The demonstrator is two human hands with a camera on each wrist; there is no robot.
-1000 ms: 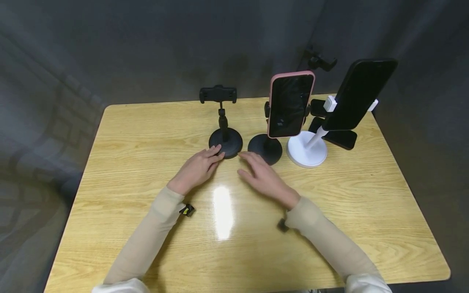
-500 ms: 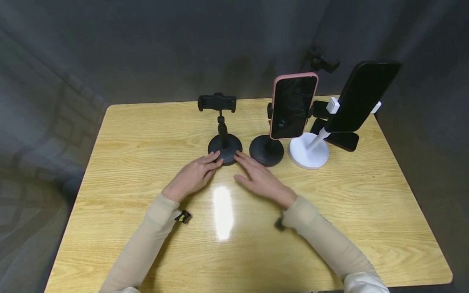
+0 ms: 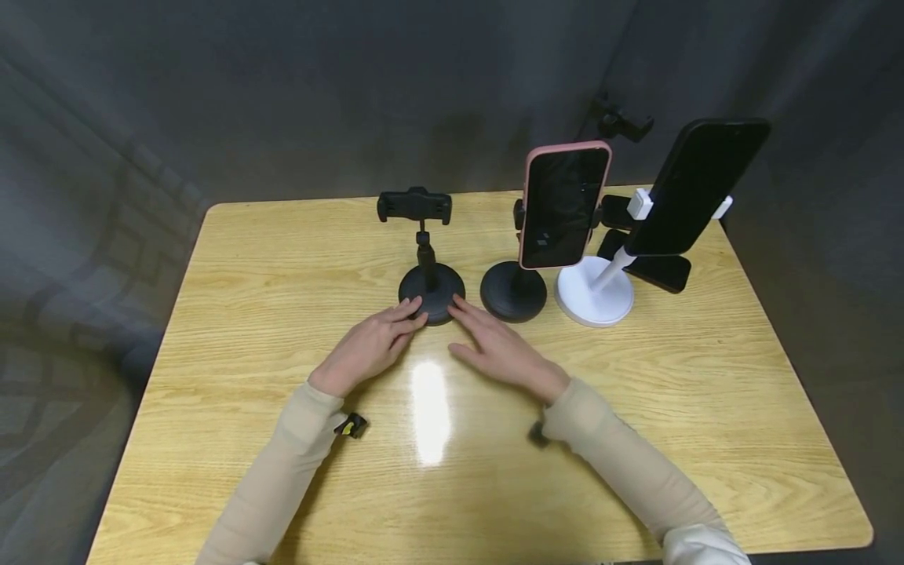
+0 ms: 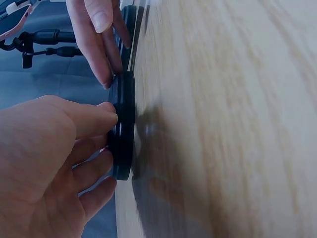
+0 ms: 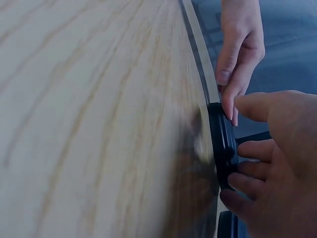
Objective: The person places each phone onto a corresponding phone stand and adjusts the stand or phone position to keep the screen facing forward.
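A black phone stand (image 3: 431,290) with a round base and a vacant clamp on top stands upright on the table. My left hand (image 3: 370,345) rests its fingertips on the front left of that base, fingers fairly straight. On the base's front right lie the fingertips of my right hand (image 3: 504,349), its thumb held apart. In the left wrist view the base (image 4: 122,126) shows edge-on, with fingertips along its top. The right wrist view has several fingers of the right hand (image 5: 282,163) against the base (image 5: 221,144).
Close on the right, a second black stand (image 3: 513,292) holds a pink-cased phone (image 3: 565,205). Beyond it a white stand (image 3: 595,292) carries a large black phone (image 3: 699,187). Dark flat pieces (image 3: 660,271) lie behind. A dark curtain (image 3: 318,94) hangs past the table's back edge.
The black stand without a phone has slid a little toward me and slightly left, with my left hand on it. My right hand's fingertips have come onto its base.
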